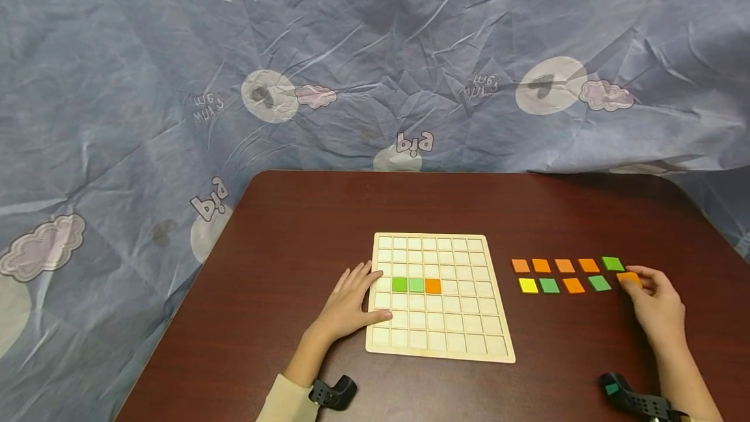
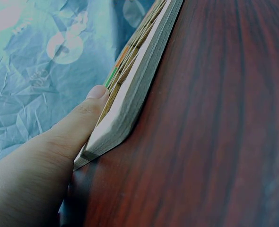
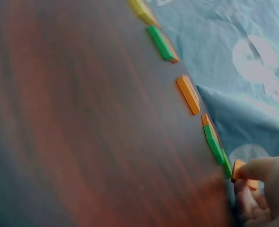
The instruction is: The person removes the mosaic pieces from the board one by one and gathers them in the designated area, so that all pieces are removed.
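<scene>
A pale wooden grid board (image 1: pixel 433 363) lies on the table. In one of its rows sit a light green tile (image 1: pixel 400 285), a teal-green tile (image 1: pixel 416 286) and an orange tile (image 1: pixel 433 286), side by side. My left hand (image 1: pixel 348 305) rests spread on the board's left edge; in the left wrist view its thumb (image 2: pixel 98 92) touches the rim. Off to the right, my right hand (image 1: pixel 659 305) pinches another orange tile (image 1: pixel 629 279) between thumb and fingers. The right wrist view shows that tile (image 3: pixel 236 169) held at its edges, partly hidden by the fingers.
Two rows of loose tiles lie between board and right hand, among them a yellow tile (image 1: pixel 528 286), a green tile (image 1: pixel 612 264) and several orange ones. The dark red table (image 1: pixel 281 246) ends at a blue patterned cloth (image 1: pixel 363 83) behind.
</scene>
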Motion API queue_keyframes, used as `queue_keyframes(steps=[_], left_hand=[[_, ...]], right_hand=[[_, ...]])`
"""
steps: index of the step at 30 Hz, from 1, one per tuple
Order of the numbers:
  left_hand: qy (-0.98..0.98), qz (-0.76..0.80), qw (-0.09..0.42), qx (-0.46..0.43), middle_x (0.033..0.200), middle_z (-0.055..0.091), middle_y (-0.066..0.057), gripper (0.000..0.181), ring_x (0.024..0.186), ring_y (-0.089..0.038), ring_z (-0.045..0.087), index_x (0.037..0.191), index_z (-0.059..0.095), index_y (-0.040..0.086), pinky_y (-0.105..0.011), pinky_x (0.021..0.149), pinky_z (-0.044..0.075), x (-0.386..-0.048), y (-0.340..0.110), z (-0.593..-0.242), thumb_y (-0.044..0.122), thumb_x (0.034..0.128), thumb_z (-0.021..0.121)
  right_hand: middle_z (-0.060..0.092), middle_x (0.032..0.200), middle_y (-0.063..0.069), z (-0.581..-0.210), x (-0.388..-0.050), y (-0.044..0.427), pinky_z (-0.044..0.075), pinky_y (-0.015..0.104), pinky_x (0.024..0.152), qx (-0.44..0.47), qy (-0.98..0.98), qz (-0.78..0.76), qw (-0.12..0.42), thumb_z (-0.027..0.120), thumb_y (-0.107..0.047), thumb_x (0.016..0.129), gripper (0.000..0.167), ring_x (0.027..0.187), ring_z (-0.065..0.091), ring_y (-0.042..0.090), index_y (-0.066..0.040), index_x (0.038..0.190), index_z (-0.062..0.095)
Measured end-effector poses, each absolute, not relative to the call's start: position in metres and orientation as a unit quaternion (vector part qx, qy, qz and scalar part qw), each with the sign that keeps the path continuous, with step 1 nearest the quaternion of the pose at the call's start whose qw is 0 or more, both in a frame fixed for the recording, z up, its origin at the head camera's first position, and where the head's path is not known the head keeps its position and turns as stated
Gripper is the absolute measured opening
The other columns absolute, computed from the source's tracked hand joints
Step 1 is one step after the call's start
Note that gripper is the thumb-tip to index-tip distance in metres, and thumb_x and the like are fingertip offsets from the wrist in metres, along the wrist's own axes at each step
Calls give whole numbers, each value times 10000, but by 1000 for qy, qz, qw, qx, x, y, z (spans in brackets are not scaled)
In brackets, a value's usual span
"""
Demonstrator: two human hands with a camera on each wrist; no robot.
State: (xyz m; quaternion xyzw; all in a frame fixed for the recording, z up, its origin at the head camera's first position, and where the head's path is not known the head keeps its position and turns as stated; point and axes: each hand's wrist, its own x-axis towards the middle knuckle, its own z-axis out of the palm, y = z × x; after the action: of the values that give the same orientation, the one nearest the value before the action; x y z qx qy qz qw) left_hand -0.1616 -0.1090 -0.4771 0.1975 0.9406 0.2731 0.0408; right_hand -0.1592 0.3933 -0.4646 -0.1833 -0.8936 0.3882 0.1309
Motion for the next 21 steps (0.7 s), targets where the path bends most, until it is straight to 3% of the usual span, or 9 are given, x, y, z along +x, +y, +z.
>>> queue_keyframes(steps=[5, 9, 11, 15, 21], left_hand=[[941, 270, 36, 199, 1525, 189, -19, 790, 1417, -176, 132, 1406, 327, 230, -416, 1160, 61, -162, -110, -478, 627, 764, 561], [942, 269, 34, 200, 1524, 190, -15, 790, 1419, -175, 124, 1408, 321, 235, -418, 1160, 59, -163, -110, -477, 626, 765, 562], [942, 267, 35, 202, 1525, 187, -10, 793, 1420, -174, 118, 1411, 315, 237, -420, 1160, 56, -163, -109, -477, 627, 767, 561], [942, 266, 38, 202, 1527, 182, -5, 793, 1421, -174, 116, 1412, 313, 238, -422, 1160, 53, -162, -110, -478, 626, 767, 562], [942, 265, 37, 200, 1527, 181, -9, 796, 1421, -172, 117, 1414, 310, 240, -420, 1160, 57, -162, -110, -479, 633, 766, 557]], right_hand=[[365, 727, -324, -474, -161, 395, 337, 174, 515, -176, -913, 339, 141, 490, -325, 919, 449, 596, 346, -165, -84, 1297, 490], [490, 844, -41, -475, -162, 393, 310, 231, 576, -162, -924, 316, 143, 464, -296, 934, 465, 626, 280, -152, -35, 1318, 458], [476, 964, 129, -475, -161, 392, 283, 253, 604, -161, -927, 310, 140, 449, -278, 940, 460, 653, 242, -140, -22, 1322, 450], [390, 1156, 266, -475, -159, 389, 257, 264, 626, -161, -930, 304, 130, 428, -264, 947, 460, 730, 281, -24, -9, 1329, 437], [390, 1133, 287, -474, -160, 386, 252, 292, 634, -151, -935, 293, 130, 419, -240, 953, 451, 789, 345, 262, 12, 1328, 424]])
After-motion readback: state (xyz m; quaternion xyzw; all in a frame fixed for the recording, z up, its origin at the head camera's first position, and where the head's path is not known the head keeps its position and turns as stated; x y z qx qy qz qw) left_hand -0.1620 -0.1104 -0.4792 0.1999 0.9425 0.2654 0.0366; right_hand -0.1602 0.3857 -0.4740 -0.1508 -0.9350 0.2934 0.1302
